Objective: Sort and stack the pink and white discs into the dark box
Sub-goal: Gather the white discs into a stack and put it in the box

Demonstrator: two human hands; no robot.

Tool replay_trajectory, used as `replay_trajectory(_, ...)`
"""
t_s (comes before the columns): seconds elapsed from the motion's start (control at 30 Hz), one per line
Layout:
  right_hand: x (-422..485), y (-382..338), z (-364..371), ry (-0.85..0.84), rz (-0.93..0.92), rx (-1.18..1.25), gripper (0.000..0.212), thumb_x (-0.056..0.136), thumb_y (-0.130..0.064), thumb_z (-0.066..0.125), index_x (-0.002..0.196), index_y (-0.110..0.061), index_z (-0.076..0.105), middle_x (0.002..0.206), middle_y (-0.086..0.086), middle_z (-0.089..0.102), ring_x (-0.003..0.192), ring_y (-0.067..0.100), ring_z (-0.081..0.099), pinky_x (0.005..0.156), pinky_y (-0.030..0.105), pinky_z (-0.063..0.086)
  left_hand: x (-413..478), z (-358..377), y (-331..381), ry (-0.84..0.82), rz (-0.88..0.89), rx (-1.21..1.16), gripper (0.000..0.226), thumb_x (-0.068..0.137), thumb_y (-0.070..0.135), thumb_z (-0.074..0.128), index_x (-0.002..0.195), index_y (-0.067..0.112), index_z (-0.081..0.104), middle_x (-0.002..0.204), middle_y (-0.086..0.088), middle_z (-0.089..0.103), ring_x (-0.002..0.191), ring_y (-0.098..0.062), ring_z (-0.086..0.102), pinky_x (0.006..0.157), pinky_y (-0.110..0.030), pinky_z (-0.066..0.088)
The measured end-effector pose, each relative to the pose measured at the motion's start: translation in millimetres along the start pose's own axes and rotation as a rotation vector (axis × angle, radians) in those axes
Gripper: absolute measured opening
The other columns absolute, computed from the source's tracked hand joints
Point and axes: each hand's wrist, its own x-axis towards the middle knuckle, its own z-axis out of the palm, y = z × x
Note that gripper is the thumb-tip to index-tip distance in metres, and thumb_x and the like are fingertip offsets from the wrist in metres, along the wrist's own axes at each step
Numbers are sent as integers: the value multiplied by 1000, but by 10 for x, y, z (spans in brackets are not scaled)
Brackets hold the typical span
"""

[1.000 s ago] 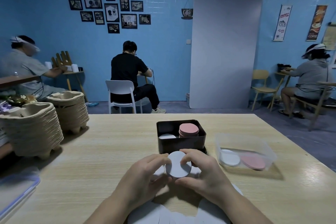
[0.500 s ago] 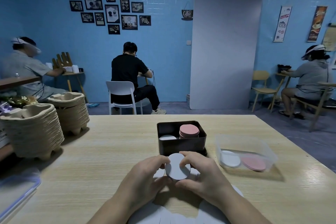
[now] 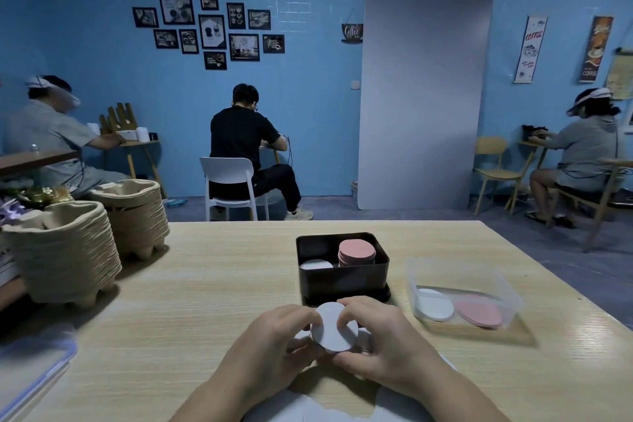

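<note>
**White disc [image 3: 334, 327] in both hands, just short of the box [image 3: 342, 281]**

Both grips are clamped on the white disc. The left hand [image 3: 274, 339] pinches its left edge, and the right hand [image 3: 380, 343] curls its fingers over the top and right edge. The disc is tilted up toward the camera, above the counter [image 3: 205, 284] and just in front of the box's near wall. Whether it touches the box cannot be told. Pale shapes lie under and behind the hands, too hidden to name.

The box is dark and open, near the middle of the counter. Inside it a pink stack [image 3: 357, 250] at the right reaches about to the rim, and a white stack [image 3: 315, 264] at the left sits lower. Right of the box and apart from it stands a clear tub [image 3: 510, 298] holding a white round [image 3: 434, 304] and a pink round [image 3: 479, 313] side by side.

The counter is pale wood grain with a soft sheen at its right edge. On its left side stand two piles of pulp trays [image 3: 65, 250], and at the near-left corner lies a blurred, blue-edged lid [image 3: 30, 370].

Beyond is a dim room with a blue wall [image 3: 85, 44] — a cluster of framed pictures [image 3: 212, 27] hangs on it, a tall grey panel [image 3: 424, 92] stands against it, and coffee posters [image 3: 530, 48] hang at the right. Three people sit at small tables along the wall, the middle one on a white chair [image 3: 229, 178] with their back turned.
</note>
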Motion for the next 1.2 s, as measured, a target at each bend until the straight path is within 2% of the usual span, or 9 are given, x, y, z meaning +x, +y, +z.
replay_trajectory(0.2,29,-38,-24,3,-23,-65,32,70,-45,78,90,-31,57,109,-21,60,110,3,56,90,29,49,10,-20,-10,1,8,1,20,89,32,73,99,34,56,99,20,60,92,-4,57,70,-25,58)
replay_trajectory(0.33,54,-71,-53,-5,-4,-53,32,69,-43,78,88,-30,57,106,-19,60,107,7,54,90,27,47,19,-55,45,18,16,19,20,87,32,71,102,33,57,98,22,61,92,5,54,71,-7,47)
replay_trajectory(0.5,139,-105,-122,10,-26,1,30,69,-40,79,85,-30,57,99,-14,62,99,10,56,83,31,49,47,-150,60,23,17,17,27,87,33,72,111,32,59,103,23,62,96,1,58,80,-26,52)
replay_trajectory(0.63,239,-121,-260,77,-28,50,32,65,-35,83,82,-27,57,94,-11,62,90,12,59,75,32,53,151,-269,83,88,19,24,35,97,52,59,121,27,62,109,22,65,101,2,62,83,-26,53)
replay_trajectory(0.73,396,-103,-395,119,-37,52,34,64,-31,85,82,-25,56,86,-9,62,79,14,57,68,39,51,275,-367,26,163,-10,89,34,100,49,53,122,26,62,111,19,65,103,2,62,83,-31,54)
replay_trajectory(0.83,624,-63,-516,126,21,70,34,64,-36,85,82,-26,58,93,-6,67,84,13,61,70,34,52,442,-469,-21,184,-41,135,33,100,47,47,120,27,63,110,19,64,104,-1,60,84,-31,53)
replay_trajectory(0.93,880,13,-595,105,84,58,32,63,-40,83,80,-30,58,86,-11,65,79,6,57,66,22,46,595,-500,-124,152,-73,152,31,98,45,45,118,29,62,112,22,62,106,-1,59,86,-31,52)
replay_trajectory(1.03,1123,86,-625,48,143,-5,33,62,-46,80,81,-31,57,80,-7,62,74,10,53,66,32,47,662,-457,-263,83,-103,180,34,95,45,44,122,33,63,122,23,62,115,0,56,94,-33,51)
replay_trajectory(1.2,1398,209,-533,-49,191,-66,32,66,-41,82,84,-30,58,73,-12,56,65,4,47,60,26,40,595,-376,-421,27,-98,200,44,96,50,46,138,37,57,144,28,50,134,10,40,109,-25,40)
